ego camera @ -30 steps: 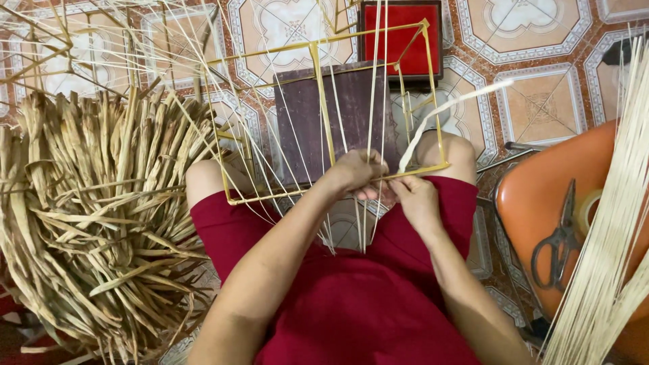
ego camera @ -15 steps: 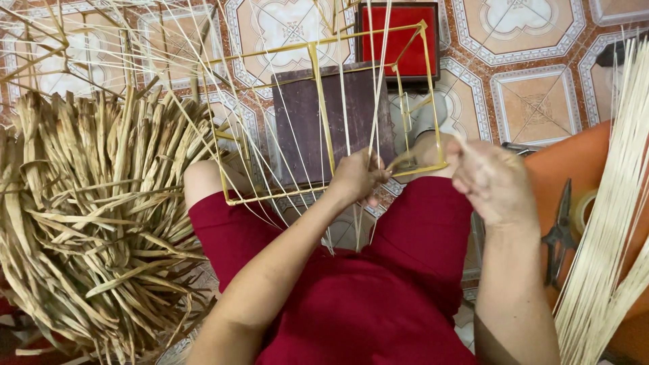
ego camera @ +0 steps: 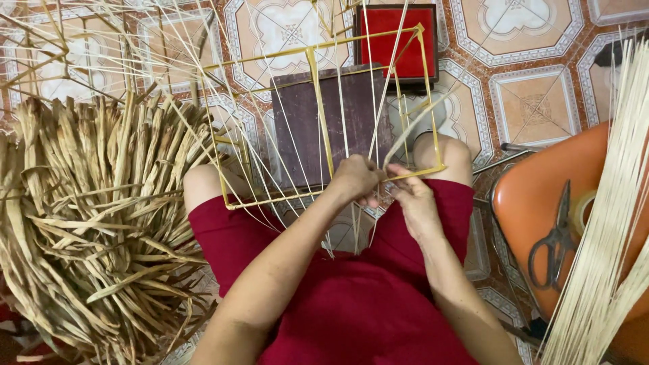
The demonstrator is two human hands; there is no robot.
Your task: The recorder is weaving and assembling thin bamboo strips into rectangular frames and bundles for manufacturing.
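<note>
Back from its raised position half a second ago, the right hand (ego camera: 414, 203) has dropped to the near rail of the yellow wire frame (ego camera: 318, 122), where it meets the left hand (ego camera: 357, 179). Nearest the camera, dark red clothing (ego camera: 365, 297) covers the person's lap just below the frame, and both forearms run up over it to that rail. The left hand is curled shut around the rail and the pale reed strands (ego camera: 351, 101) crossing it; the right hand, touching it from the right, pinches a strand between thumb and fingertips against the rail. The frame rests across the person's knees, its near rail above the lap and its far rail lifted over the tiled floor (ego camera: 534, 101); many thin strands fan up and away from it. Left of the frame lies a big heap of dried flat leaves (ego camera: 94, 223), touching the person's left leg. Right of the frame stands an orange plastic chair (ego camera: 534, 196) with a pair of black scissors (ego camera: 554, 236) lying on its seat, and a bundle of pale reed sticks (ego camera: 608, 223) leans across that chair. Under the frame, beyond the knees, sits a dark brown board (ego camera: 304, 128). Farther off, behind the frame's far right corner, is a red square box (ego camera: 389, 47) with a dark rim.
</note>
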